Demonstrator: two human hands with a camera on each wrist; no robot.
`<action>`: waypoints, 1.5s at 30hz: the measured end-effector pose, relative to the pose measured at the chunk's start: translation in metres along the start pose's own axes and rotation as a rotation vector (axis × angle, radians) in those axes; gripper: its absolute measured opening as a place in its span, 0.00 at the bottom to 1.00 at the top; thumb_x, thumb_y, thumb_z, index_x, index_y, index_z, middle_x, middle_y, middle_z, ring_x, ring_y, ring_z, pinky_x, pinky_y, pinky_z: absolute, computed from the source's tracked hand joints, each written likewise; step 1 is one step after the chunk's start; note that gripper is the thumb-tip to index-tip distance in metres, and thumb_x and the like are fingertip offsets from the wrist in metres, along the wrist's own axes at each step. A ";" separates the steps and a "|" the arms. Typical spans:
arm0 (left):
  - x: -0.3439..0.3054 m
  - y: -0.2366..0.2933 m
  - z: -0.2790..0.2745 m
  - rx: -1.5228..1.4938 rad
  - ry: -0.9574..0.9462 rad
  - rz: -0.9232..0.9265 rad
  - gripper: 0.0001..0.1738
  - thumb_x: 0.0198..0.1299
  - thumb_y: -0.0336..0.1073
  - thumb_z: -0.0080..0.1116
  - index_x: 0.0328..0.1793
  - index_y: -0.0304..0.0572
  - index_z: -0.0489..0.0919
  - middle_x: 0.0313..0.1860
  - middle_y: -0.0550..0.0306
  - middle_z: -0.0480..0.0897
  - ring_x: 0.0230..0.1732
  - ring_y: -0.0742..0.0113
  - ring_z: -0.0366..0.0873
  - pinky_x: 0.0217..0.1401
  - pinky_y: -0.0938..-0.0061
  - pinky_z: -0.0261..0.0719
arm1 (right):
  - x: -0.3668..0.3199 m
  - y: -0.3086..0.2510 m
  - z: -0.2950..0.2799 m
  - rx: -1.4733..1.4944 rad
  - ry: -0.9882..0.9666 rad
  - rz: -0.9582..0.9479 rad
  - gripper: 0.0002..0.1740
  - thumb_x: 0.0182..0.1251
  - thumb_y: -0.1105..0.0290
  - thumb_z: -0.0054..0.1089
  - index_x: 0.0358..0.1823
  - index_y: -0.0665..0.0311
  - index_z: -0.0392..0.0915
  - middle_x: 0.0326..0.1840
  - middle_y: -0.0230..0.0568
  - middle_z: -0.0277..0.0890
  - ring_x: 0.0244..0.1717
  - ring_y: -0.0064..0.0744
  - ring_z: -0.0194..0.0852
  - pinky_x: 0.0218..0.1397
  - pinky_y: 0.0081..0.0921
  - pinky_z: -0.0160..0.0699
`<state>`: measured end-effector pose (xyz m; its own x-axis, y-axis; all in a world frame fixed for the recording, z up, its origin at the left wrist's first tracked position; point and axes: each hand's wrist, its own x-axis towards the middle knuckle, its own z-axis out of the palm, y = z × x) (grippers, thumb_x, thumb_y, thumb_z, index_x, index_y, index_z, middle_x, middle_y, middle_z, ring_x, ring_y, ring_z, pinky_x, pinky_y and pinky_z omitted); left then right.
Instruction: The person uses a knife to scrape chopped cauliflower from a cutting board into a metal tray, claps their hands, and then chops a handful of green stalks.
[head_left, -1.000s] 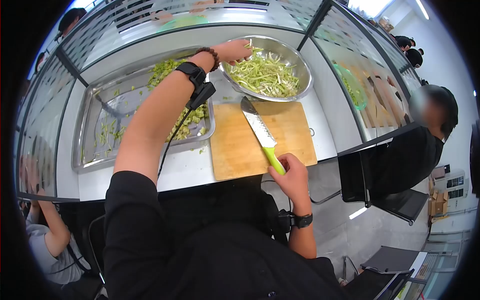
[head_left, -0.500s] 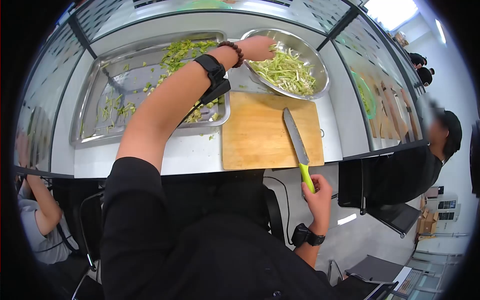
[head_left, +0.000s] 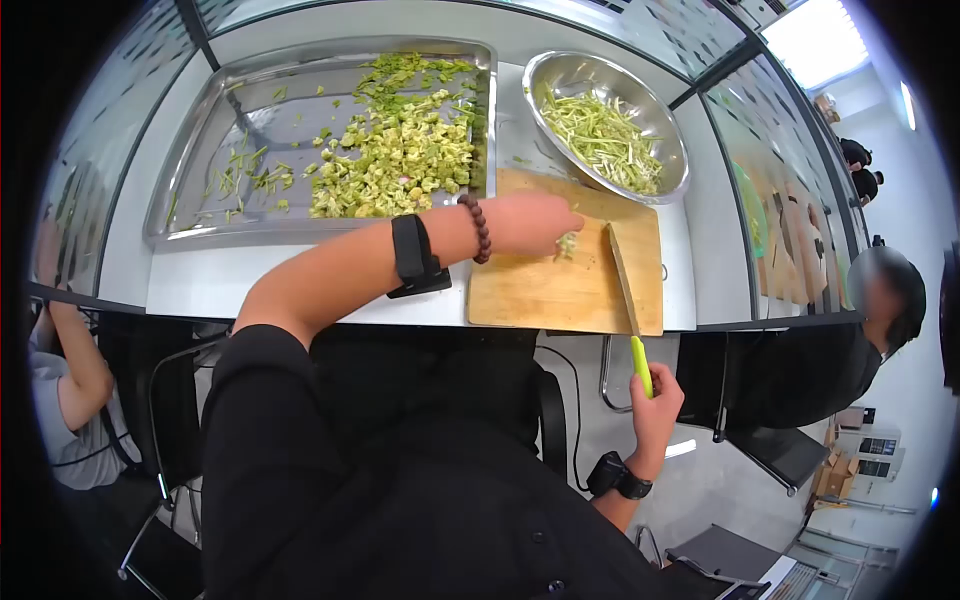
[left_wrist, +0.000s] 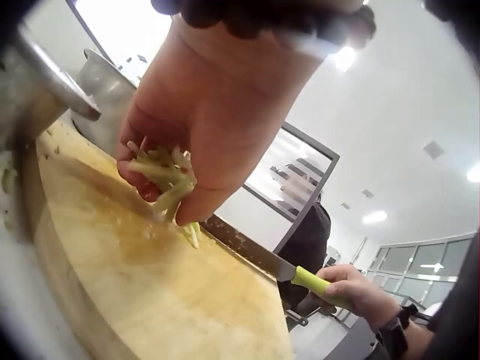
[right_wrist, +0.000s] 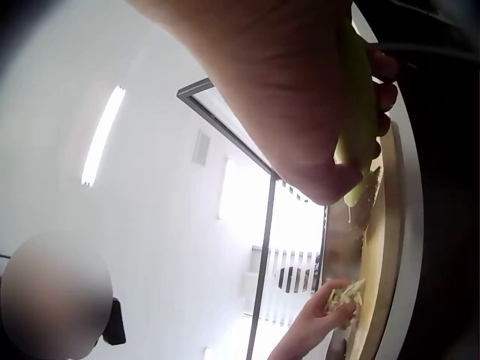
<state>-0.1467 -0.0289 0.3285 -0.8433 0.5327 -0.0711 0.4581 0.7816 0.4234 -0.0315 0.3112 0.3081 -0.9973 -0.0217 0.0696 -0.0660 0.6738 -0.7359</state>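
Note:
My left hand [head_left: 535, 222] is over the wooden cutting board [head_left: 540, 300], its fingers curled around a small bunch of pale green vegetable strips [left_wrist: 169, 176]. A few strip ends poke out below the thumb in the left wrist view. Low at the board's right side, my right hand [head_left: 657, 400] grips a kitchen knife [head_left: 624, 280] by its bright green handle. The blade lies along the board's right part and points away from me, while the handle juts past the front edge. In the right wrist view the palm hides much of the handle.
A steel bowl [head_left: 655, 112] of similar strips stands behind the board, near its back right corner. To the left is a large metal tray [head_left: 215, 160] with chopped green pieces [head_left: 400, 165]. Glass-topped partitions enclose the table, and a seated person [head_left: 815, 350] is at the right.
My left hand has come from the bowl down to the board, bringing strips with it. The knife has shifted right and toward me, with my right hand still on its handle.

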 end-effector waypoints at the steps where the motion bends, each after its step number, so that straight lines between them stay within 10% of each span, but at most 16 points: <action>1: 0.000 0.001 0.005 -0.018 0.010 0.018 0.25 0.58 0.37 0.63 0.63 0.47 0.73 0.50 0.46 0.79 0.53 0.45 0.78 0.54 0.56 0.78 | -0.002 -0.001 -0.003 0.018 0.000 0.026 0.10 0.60 0.77 0.65 0.42 0.74 0.79 0.29 0.37 0.79 0.30 0.20 0.74 0.35 0.22 0.75; 10: -0.027 -0.004 0.012 -0.092 0.346 0.233 0.21 0.56 0.40 0.67 0.54 0.45 0.76 0.57 0.48 0.75 0.55 0.47 0.76 0.59 0.58 0.76 | -0.017 -0.010 -0.018 0.159 -0.063 0.082 0.08 0.65 0.78 0.57 0.44 0.75 0.77 0.32 0.37 0.79 0.30 0.20 0.74 0.35 0.19 0.73; 17: -0.049 0.004 -0.001 -0.178 0.458 -0.030 0.07 0.62 0.36 0.57 0.38 0.40 0.79 0.40 0.49 0.81 0.42 0.48 0.80 0.45 0.58 0.78 | -0.011 -0.036 0.002 0.614 -0.304 0.212 0.10 0.70 0.76 0.46 0.49 0.69 0.72 0.32 0.35 0.74 0.23 0.18 0.68 0.23 0.17 0.66; 21: -0.062 0.020 0.014 -0.231 0.566 -0.088 0.06 0.61 0.32 0.55 0.38 0.38 0.78 0.36 0.46 0.81 0.39 0.46 0.79 0.42 0.58 0.78 | 0.007 -0.061 0.011 0.240 -0.270 0.085 0.10 0.74 0.70 0.52 0.50 0.68 0.73 0.23 0.31 0.70 0.22 0.16 0.69 0.22 0.19 0.61; 30: -0.056 0.040 0.037 -0.372 0.659 -0.070 0.20 0.57 0.21 0.49 0.57 0.38 0.78 0.55 0.41 0.82 0.56 0.42 0.79 0.61 0.57 0.77 | 0.052 -0.081 0.007 -0.219 -0.292 -0.350 0.10 0.72 0.70 0.55 0.49 0.69 0.74 0.30 0.56 0.75 0.32 0.59 0.74 0.36 0.40 0.72; 45: -0.062 0.052 0.044 -0.185 0.757 -0.230 0.20 0.59 0.31 0.60 0.58 0.35 0.76 0.57 0.46 0.76 0.58 0.47 0.75 0.60 0.61 0.76 | 0.073 -0.087 0.025 -0.510 -0.357 -0.601 0.10 0.67 0.73 0.56 0.46 0.68 0.67 0.28 0.56 0.76 0.32 0.59 0.77 0.35 0.49 0.74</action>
<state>-0.0586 -0.0071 0.3149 -0.9027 -0.0502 0.4272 0.2521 0.7430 0.6200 -0.0996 0.2319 0.3604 -0.7534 -0.6537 0.0711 -0.6485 0.7209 -0.2444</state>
